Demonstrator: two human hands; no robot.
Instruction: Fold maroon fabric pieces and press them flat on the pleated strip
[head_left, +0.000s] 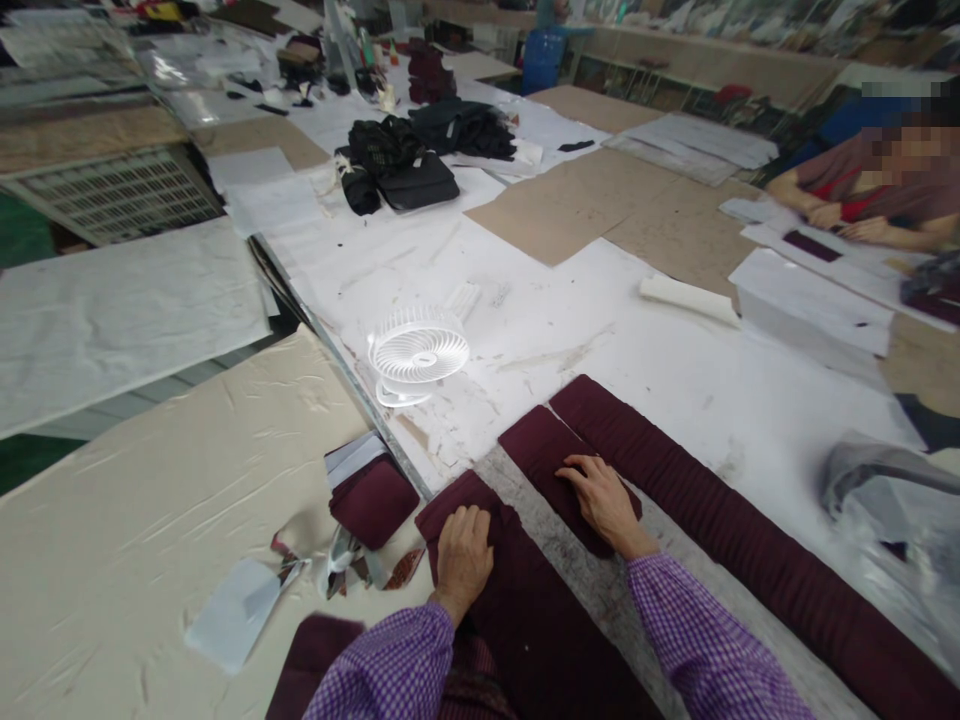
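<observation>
My left hand (pixel 465 555) has its fingers curled over the near end of a wide maroon fabric strip (pixel 540 620), which runs toward me. To its right, my right hand (pixel 606 500) rests on a shorter maroon fabric piece (pixel 536 445), fingers apart and slightly bent, with nothing visibly pinched. Alongside lies a long, ridged maroon fabric strip (pixel 720 500) reaching the lower right corner. A stack of small maroon and grey fabric pieces (pixel 375 495) sits left of my left hand. Another maroon piece (pixel 311 660) is partly hidden by my left sleeve.
A white fan (pixel 420 350) stands on the white-covered table (pixel 555 320) ahead. Dark folded fabrics (pixel 416 160) are piled farther back. Fabric scraps and a pale card (pixel 236 615) lie at left. A clear plastic bag (pixel 892 530) is at right. A co-worker (pixel 870 195) sits across the table.
</observation>
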